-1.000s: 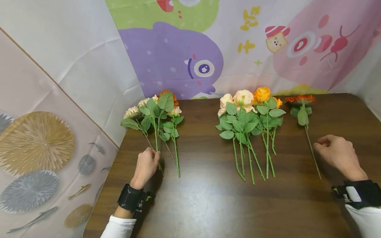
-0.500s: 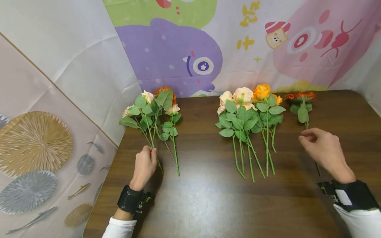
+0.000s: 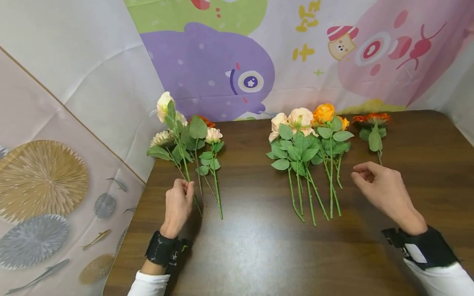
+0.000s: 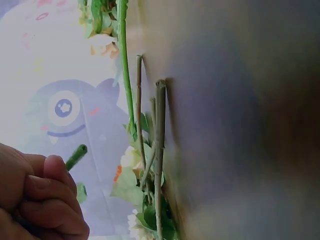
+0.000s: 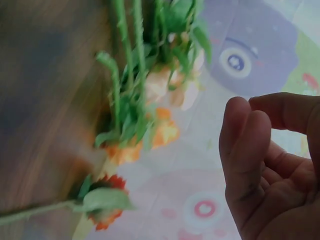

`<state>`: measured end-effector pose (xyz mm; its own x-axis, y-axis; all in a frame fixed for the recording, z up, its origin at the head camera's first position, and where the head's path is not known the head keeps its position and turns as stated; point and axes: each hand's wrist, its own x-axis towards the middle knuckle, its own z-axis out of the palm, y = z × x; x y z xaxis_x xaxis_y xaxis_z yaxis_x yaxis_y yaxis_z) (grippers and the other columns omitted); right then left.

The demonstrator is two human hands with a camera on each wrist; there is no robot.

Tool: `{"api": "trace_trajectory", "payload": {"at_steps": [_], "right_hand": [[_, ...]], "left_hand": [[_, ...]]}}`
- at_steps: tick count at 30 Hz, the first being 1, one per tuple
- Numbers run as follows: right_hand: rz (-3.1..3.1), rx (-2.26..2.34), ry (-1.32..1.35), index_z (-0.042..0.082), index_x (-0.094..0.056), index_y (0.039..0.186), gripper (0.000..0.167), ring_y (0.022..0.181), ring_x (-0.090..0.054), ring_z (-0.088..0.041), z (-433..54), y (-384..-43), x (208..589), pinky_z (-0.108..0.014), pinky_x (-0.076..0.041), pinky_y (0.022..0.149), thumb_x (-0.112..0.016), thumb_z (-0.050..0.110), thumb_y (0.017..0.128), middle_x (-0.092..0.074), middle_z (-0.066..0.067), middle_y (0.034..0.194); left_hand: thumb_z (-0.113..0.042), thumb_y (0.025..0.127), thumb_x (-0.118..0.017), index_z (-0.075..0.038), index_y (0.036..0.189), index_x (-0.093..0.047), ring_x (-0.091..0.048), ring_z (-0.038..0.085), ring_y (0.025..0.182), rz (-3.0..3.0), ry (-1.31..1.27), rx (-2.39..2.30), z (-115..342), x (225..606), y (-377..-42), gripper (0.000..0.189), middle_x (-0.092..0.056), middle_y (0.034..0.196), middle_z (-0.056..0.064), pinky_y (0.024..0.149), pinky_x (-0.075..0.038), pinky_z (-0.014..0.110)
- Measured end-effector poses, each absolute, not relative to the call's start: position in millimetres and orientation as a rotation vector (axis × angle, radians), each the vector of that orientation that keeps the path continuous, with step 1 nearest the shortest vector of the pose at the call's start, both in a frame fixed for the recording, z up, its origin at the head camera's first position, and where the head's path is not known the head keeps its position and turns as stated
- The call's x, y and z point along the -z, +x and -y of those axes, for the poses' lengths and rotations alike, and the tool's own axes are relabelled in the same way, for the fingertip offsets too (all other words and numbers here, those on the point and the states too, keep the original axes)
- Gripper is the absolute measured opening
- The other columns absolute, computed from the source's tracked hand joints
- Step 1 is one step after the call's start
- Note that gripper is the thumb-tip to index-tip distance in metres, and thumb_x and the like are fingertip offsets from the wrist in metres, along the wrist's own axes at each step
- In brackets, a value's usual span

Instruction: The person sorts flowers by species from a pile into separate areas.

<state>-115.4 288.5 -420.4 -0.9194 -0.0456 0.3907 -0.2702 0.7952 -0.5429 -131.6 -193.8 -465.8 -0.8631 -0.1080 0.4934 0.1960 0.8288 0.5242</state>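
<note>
My left hand pinches the green stem of a pale cream rose, whose bloom stands above the flowers around it. In the left wrist view the cut end of that stem sticks out past my fingers. Below lie a cream chrysanthemum-like flower, a small peach rose and an orange flower, partly hidden by leaves. My right hand hovers over the table with loosely bent fingers and nothing in them. Behind it lies an orange-red flower, its lower stem hidden by the hand.
A bunch of peach roses and orange roses lies at the back middle of the brown wooden table, stems toward me. A cartoon-printed cloth hangs behind, and a patterned cloth covers the left side.
My left hand has raised the cream rose out of the left group, its bloom rising up and leftward. My right hand has moved left, away from the orange-red flower's stem.
</note>
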Motion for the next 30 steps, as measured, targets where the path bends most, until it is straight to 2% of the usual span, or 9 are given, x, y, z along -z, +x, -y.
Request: {"api": "trace_trajectory", "payload": {"at_steps": [10, 19, 26, 30], "right_hand": [[2.617, -1.115, 0.531, 0.006, -0.073, 0.102, 0.012, 0.064, -0.053, -0.003, -232.6, -98.6, 411.1, -0.021, -0.041, 0.053, -0.07, 0.004, 0.091, -0.067, 0.003, 0.079], [2.606, -1.361, 0.773, 0.011, -0.074, 0.103, 0.012, 0.068, -0.055, -0.003, -177.8, -85.5, 409.1, -0.024, -0.047, 0.059, -0.068, 0.007, 0.094, -0.071, 0.001, 0.091], [2.492, -1.502, 0.806, 0.009, -0.074, 0.107, 0.015, 0.065, -0.057, -0.005, -149.7, -83.8, 414.4, -0.025, -0.048, 0.057, -0.068, 0.008, 0.094, -0.067, 0.005, 0.084], [2.421, -1.557, 0.736, 0.003, -0.075, 0.106, 0.016, 0.064, -0.058, -0.005, -139.7, -81.0, 417.0, -0.024, -0.048, 0.054, -0.07, 0.007, 0.092, -0.067, 0.003, 0.08]], "left_hand": [[-0.001, 0.095, -0.063, 0.0, 0.089, -0.054, -0.042, 0.005, 0.046, 2.361, -0.352, 0.85, 161.0, 455.0, -121.0, 0.01, -0.055, 0.058, 0.001, 0.044, -0.032, 0.018], [-0.001, 0.096, -0.061, -0.003, 0.092, -0.056, -0.046, 0.0, 0.047, 2.344, -0.598, 1.083, 99.7, 440.1, -97.1, 0.007, -0.061, 0.062, -0.002, 0.042, -0.031, 0.013], [-0.001, 0.097, -0.06, -0.006, 0.093, -0.054, -0.042, -0.005, 0.05, 2.354, -0.821, 1.259, 63.2, 440.3, -75.6, 0.009, -0.062, 0.064, -0.001, 0.043, -0.033, 0.011], [-0.001, 0.097, -0.06, -0.007, 0.095, -0.054, -0.044, -0.005, 0.051, 2.358, -0.932, 1.256, 50.5, 444.3, -69.3, 0.009, -0.063, 0.064, -0.001, 0.045, -0.033, 0.009]]}}
